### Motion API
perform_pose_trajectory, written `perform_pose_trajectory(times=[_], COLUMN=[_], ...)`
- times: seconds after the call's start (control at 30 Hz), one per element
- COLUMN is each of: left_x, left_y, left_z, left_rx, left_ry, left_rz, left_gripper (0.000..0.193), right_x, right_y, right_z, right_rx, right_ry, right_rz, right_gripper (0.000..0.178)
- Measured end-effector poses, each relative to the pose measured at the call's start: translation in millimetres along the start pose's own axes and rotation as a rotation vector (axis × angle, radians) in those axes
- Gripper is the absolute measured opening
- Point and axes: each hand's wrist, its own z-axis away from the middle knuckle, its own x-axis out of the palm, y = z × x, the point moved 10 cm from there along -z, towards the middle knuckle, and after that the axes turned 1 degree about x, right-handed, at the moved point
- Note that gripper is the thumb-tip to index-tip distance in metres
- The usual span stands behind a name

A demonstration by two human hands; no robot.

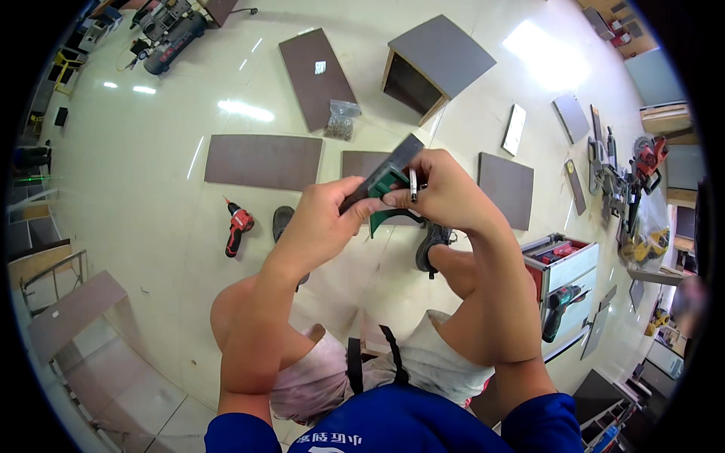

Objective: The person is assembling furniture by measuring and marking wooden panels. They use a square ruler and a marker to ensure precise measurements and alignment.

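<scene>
Above the floor, between my knees, my left hand [325, 219] is closed on a narrow dark board [399, 157] that slants up to the right. A green plastic tool [387, 180] lies against this strip, with a curved green part hanging below; its exact kind is hard to make out. My right hand [445, 189] pinches a thin white-and-dark pen-like stick [413, 185] beside the green tool, fingers bent near the strip's upper end. Below the hands, a brown panel [362, 162] lies on the floor, partly covered by them.
A red-black drill [239, 228] lies at left. Brown panels [263, 161] [506, 189] are spread around, and a bag of small hardware [341, 119] rests on another panel [306, 79]. An open-fronted cabinet box [442, 57] stands ahead. A toolbox [566, 260] with a green drill [557, 309] sits right.
</scene>
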Motion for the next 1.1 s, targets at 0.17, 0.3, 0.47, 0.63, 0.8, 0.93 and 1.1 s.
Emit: perform_pose_trajectory(times=[0.17, 0.3, 0.47, 0.63, 0.8, 0.93, 1.1], left_x=[-22.2, -26.5, -37.8, -41.0, -47.5, -52.5, -55.4], left_y=[-12.2, -12.8, -7.3, -4.8, -9.8, -10.5, -11.9], left_z=[-7.6, -17.6, -22.8, -22.2, -25.3, -22.3, -19.0], left_rx=[-0.053, -0.068, -0.024, -0.032, -0.074, -0.061, -0.058], left_ry=[0.057, 0.056, 0.031, 0.041, 0.067, 0.091, 0.077], left_rz=[0.095, 0.162, 0.183, 0.171, 0.155, 0.176, 0.086], left_gripper=[0.021, 0.021, 0.022, 0.021, 0.022, 0.021, 0.022], right_x=[8.0, 3.0, 7.4, 14.3, 17.9, 22.3, 19.9], right_y=[-10.4, -1.9, -14.0, -23.0, -15.7, -12.7, -24.7], right_z=[-11.9, -24.8, -28.1, -31.6, -35.2, -32.5, -22.7], right_rx=[0.066, 0.032, 0.002, -0.124, -0.106, -0.036, -0.065], right_ry=[0.062, 0.059, -0.042, -0.050, 0.029, 0.008, -0.011], right_rz=[0.041, 0.054, -0.161, -0.163, -0.069, -0.149, -0.189], right_gripper=[0.022, 0.034, 0.030, 0.027, 0.030, 0.030, 0.028])
